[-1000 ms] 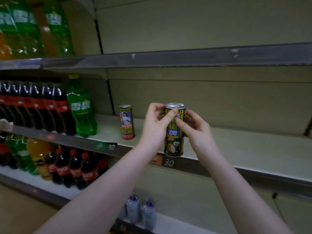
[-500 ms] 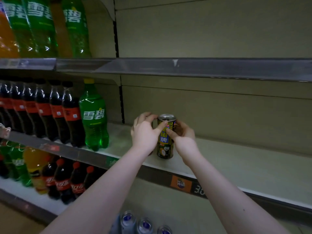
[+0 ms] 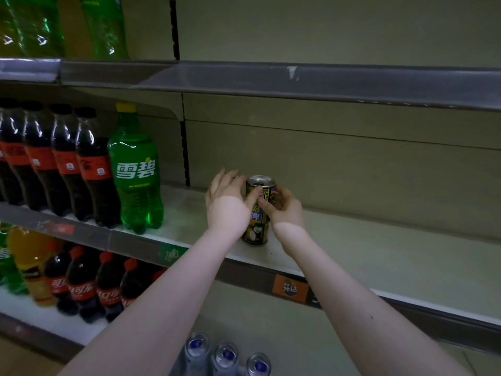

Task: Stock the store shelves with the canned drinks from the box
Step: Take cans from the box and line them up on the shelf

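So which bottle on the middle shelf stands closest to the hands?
The green bottle with the yellow cap, at the row's right end; the others are dark cola bottles.

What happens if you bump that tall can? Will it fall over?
It would probably tip quite easily: the can is tall and narrow and stands upright on the shelf. Once on its side it would likely roll, because it is round. Its shiny metal looks stiff and may be a bit slippery.
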A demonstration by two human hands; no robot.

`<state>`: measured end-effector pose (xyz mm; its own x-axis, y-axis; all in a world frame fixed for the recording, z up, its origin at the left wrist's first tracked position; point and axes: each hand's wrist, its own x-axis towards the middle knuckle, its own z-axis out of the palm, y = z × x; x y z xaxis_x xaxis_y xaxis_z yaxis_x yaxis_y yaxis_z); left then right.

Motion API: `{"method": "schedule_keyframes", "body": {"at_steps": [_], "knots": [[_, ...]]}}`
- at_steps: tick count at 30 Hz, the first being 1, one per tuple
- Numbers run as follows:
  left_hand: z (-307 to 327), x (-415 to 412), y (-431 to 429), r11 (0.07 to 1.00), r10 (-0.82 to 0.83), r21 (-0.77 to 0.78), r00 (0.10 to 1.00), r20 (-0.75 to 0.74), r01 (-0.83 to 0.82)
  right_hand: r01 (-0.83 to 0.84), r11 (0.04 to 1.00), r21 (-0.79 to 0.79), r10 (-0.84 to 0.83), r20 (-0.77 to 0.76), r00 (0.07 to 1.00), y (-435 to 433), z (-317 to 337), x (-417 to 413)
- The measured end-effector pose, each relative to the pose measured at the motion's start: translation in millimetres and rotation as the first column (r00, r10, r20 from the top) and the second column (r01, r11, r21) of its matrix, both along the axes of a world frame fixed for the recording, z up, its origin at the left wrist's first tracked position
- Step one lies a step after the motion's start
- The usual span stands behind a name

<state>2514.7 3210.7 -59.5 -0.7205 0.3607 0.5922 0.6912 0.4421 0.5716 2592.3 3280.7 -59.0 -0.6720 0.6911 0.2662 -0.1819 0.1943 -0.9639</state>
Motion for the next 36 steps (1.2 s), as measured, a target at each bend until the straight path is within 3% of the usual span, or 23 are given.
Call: {"method": "schedule_keyframes", "body": {"at_steps": [9, 16, 20, 26, 36], "knots": [[3.8, 17.8, -1.7, 0.995, -0.025, 0.097, 0.993, -0.114, 0.036, -0.019, 1.0, -0.003, 0.019, 0.056, 0.998, 1.2, 5.2, 8.2], [9.1, 46.4, 10.1, 0.988, 0.002, 0.152, 0.991, -0.137, 0.019, -0.007, 0.999, -0.043, 0.004, -0.082, 0.997, 9.4, 10.6, 45.9], [9.2, 71.8, 24.1, 0.94, -0.166, 0.295, 0.985, -0.039, 0.17, -0.015, 0.998, -0.056, 0.004, -0.183, 0.983, 17.5, 11.5, 79.3], [2.9, 134.3, 57.7, 0.767, -0.469, 0.536, 0.878, 0.095, 0.352, 0.018, 0.994, -0.107, -0.051, -0.309, 0.95, 38.0, 10.5, 141.7], [8.9, 267.8, 115.6, 0.593, -0.711, 0.613, 0.697, 0.095, 0.522, 0.174, 0.984, -0.034, -0.173, -0.407, 0.897, 79.8, -1.8, 275.4]]}}
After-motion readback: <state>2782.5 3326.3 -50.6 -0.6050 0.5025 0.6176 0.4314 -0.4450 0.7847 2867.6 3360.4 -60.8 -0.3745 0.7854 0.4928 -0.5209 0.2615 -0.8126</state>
